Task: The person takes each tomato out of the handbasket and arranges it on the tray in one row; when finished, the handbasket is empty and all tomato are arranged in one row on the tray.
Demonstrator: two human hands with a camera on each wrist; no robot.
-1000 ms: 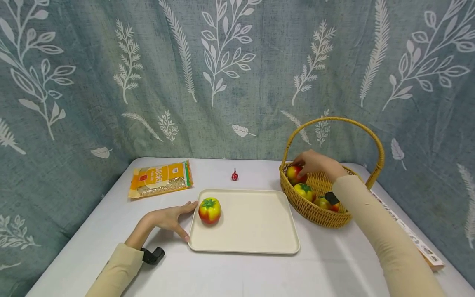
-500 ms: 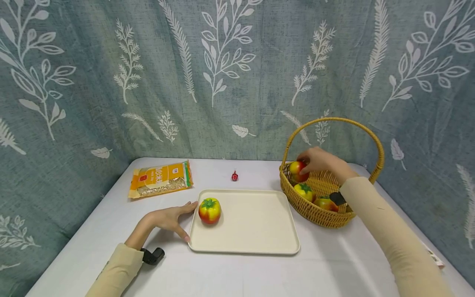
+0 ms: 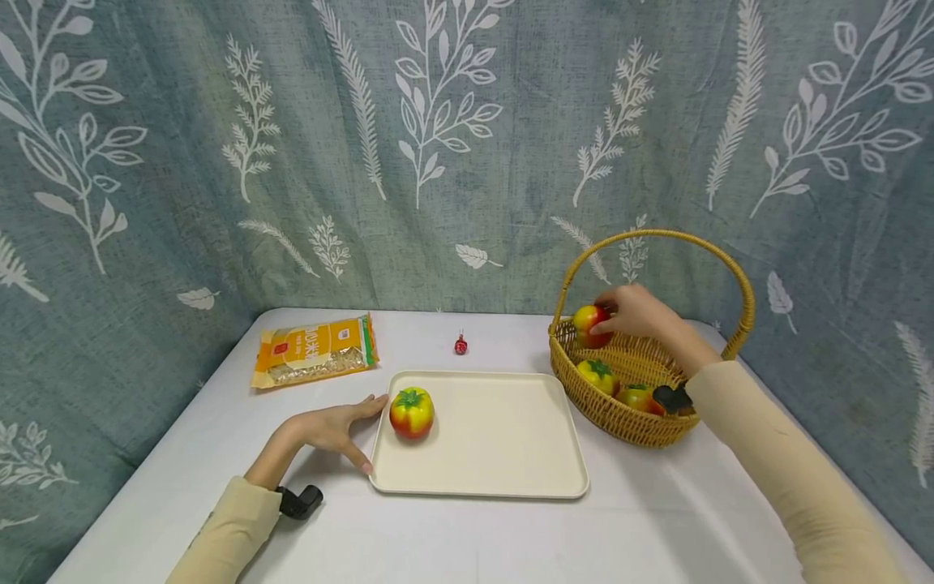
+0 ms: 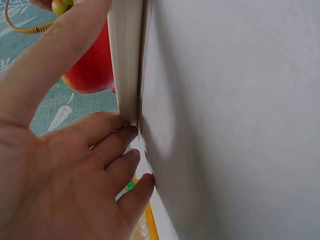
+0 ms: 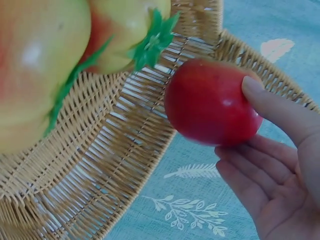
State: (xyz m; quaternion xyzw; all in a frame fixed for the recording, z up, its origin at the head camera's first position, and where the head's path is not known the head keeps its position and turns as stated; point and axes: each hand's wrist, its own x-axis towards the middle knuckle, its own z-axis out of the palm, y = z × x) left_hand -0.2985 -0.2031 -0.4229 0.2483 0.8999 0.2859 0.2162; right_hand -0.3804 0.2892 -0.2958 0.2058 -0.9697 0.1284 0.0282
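Note:
At the left inside of the wicker basket (image 3: 620,422), my right hand (image 3: 633,312) pinches a red and yellow fruit (image 3: 589,326) between thumb and fingers. In the right wrist view the thumb of my right hand (image 5: 280,165) presses the side of this red fruit (image 5: 212,102). Two other fruits (image 3: 598,376) (image 3: 640,399) lie lower in the basket. A cream tray (image 3: 503,438) carries another red and yellow fruit (image 3: 412,414) near its left edge. My left hand (image 3: 332,430), fingers spread, touches the tray's left edge; the left wrist view shows its fingertips against the rim (image 4: 126,60).
A yellow bag of grain (image 3: 315,354) lies at the back left of the white table. A small red trinket (image 3: 461,345) sits behind the tray. The basket's tall handle (image 3: 660,234) arches over the right forearm's side.
My right hand has raised the fruit a little from among the others, tilting it and shifting slightly right. The left hand and the tray have stayed in place.

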